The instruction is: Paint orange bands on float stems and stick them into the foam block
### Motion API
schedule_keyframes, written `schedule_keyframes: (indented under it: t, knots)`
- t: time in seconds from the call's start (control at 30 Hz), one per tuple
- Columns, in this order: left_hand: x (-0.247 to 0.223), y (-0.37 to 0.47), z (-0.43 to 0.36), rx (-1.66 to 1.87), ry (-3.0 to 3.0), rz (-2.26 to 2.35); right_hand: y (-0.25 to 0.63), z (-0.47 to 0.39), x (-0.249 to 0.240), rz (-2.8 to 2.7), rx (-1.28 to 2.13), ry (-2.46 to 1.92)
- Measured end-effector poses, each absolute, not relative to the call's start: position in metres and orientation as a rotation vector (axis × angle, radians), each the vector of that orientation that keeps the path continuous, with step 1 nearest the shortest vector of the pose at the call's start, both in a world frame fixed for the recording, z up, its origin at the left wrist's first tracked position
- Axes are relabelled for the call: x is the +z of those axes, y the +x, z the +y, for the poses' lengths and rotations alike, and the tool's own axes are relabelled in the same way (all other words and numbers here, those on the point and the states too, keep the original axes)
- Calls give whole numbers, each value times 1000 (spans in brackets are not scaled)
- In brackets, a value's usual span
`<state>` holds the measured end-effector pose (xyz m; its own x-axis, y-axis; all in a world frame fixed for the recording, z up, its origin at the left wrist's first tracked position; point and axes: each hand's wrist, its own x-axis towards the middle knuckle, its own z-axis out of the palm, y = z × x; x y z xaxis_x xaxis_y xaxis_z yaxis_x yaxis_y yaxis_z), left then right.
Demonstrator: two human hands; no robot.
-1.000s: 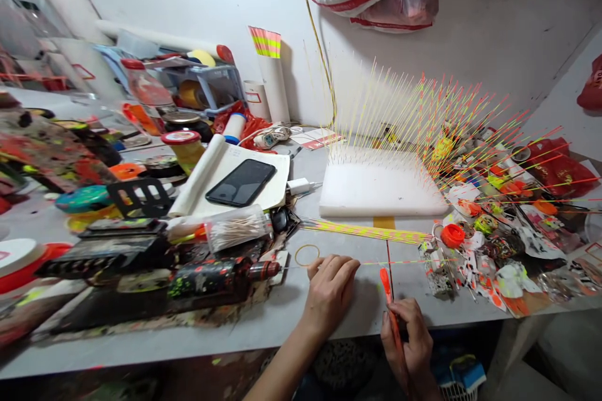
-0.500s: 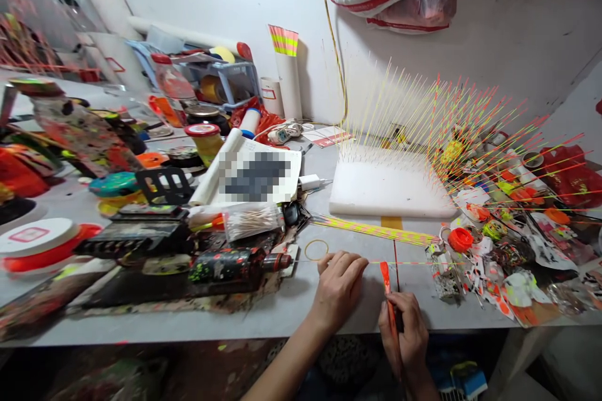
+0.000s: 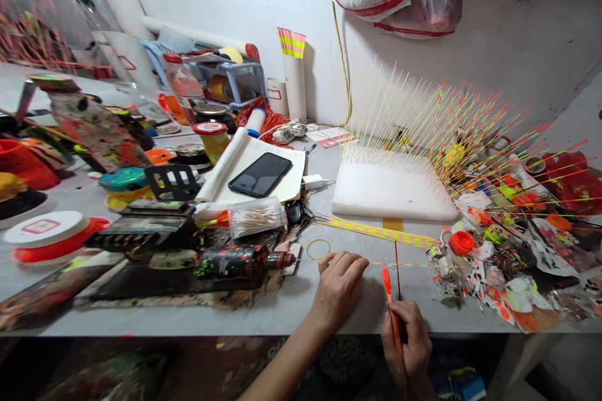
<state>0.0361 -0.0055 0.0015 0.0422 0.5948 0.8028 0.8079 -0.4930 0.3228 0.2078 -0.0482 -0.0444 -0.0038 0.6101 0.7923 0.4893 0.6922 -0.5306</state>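
My left hand (image 3: 339, 279) is closed over a thin striped stick (image 3: 390, 264) that lies level above the table. Past my fingers the stick runs right, showing orange and yellow-green bands; its thin left part reaches a paint-spattered black motor-like cylinder (image 3: 232, 265). My fingertips on the stick are hidden. In my right hand (image 3: 408, 338) is a paintbrush (image 3: 394, 319), its bristles coated in bright orange and pointing up just below the stick, slightly apart from it. A paint-crusted block (image 3: 444, 279) stands at the stick's right end. A rubber band (image 3: 318, 249) lies behind my left hand.
A white foam block (image 3: 390, 191) bristles with many thin coloured sticks. In front of it lies a yellow-striped bundle (image 3: 380, 230). Paint-stained caps and scraps (image 3: 498, 269) crowd the right. Cotton swabs (image 3: 258, 219), a phone (image 3: 261, 174) and jars (image 3: 211, 141) stand left.
The brush tip has dropped slightly toward me, off the stick it was touching. My right hand has moved a little down; the left stays on the stick. The view has shifted slightly.
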Motion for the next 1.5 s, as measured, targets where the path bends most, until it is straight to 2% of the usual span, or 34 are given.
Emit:
schedule_keyframes:
  t: [0.33, 1.23, 1.5]
  knots:
    - [6, -12, -15, -1253, -2086, -1452, 196, -48, -27, -1699, 61, -858]
    - [6, -7, -18, -1296, -2069, -1462, 182, -41, -33, -1732, -21, -941]
    - [6, -7, -18, -1309, -2056, -1461, 184, -48, -31, -1712, 51, -895]
